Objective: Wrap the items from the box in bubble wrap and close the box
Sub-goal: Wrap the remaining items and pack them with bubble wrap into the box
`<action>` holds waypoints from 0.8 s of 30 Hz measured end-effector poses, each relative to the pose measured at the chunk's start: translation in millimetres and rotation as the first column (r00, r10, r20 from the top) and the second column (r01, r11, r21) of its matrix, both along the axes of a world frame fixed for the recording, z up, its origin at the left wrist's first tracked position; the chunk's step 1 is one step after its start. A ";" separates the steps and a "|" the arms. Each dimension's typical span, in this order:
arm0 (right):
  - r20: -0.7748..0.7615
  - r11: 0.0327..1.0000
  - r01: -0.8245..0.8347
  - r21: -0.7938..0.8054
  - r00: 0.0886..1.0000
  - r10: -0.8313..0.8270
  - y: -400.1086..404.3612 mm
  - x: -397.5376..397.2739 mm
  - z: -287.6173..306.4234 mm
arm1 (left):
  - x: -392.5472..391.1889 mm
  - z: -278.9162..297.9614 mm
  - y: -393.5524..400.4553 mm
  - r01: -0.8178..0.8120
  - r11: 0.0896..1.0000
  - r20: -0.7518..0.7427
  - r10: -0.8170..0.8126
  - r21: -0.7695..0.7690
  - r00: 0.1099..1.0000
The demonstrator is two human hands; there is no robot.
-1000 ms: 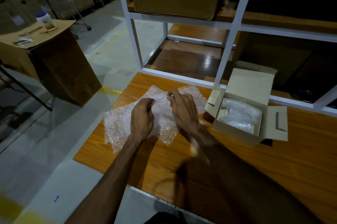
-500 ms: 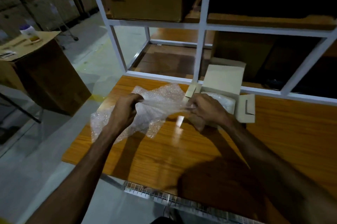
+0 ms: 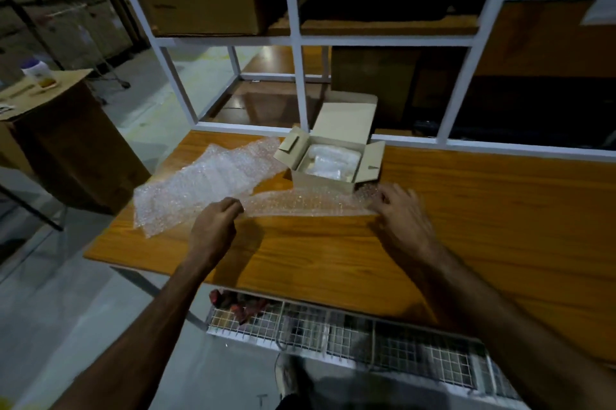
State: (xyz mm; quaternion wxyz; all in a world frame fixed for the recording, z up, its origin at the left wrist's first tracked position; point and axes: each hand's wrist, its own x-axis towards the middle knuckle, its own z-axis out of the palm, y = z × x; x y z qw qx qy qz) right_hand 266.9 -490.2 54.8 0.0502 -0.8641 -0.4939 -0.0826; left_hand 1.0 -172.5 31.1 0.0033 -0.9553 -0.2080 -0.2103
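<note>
Loose bubble wrap pile [image 3: 203, 181] lies on table [image 3: 466, 226] at left. L hand [image 3: 213, 227], fingers curled, pinches one end of a bubble wrap strip [image 3: 306, 204]; R hand [image 3: 401, 211] grips other end, strip pulled taut btwn them. Open box [image 3: 333, 156] just behind strip, wrapped item [image 3: 328, 161] inside.

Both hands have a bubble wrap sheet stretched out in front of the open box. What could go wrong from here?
1. The stretched sheet lies against the open box; pulling further may drag or tip it.
2. The right hand is blurred and its grip looks light, so that end may slip free.
3. The spare bubble wrap overhangs the table edge beside the left hand and may slide off.
</note>
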 end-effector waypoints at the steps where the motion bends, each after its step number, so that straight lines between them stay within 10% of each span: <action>1: 0.004 1.000 0.015 0.020 1.000 -0.015 -14.7 -5.8 -9.4 | -3.1 -6.6 -11.0 0.005 1.000 -0.037 -0.005 0.011 0.999; 14: -0.154 0.993 0.105 -0.053 0.982 -0.112 -96.2 -21.8 -78.9 | 2.9 -51.6 -69.7 -0.028 0.955 -0.297 -0.064 -0.295 0.953; 20: -0.183 0.969 0.126 0.213 0.979 -0.087 -40.9 -47.9 -68.9 | 49.9 -40.2 -119.1 0.039 0.962 -0.212 -0.099 -0.271 0.972; 24: -0.363 0.992 0.073 0.104 0.931 -0.031 31.1 -71.3 -71.2 | 78.9 -55.4 -134.5 0.071 0.956 -0.321 -0.166 -0.286 0.933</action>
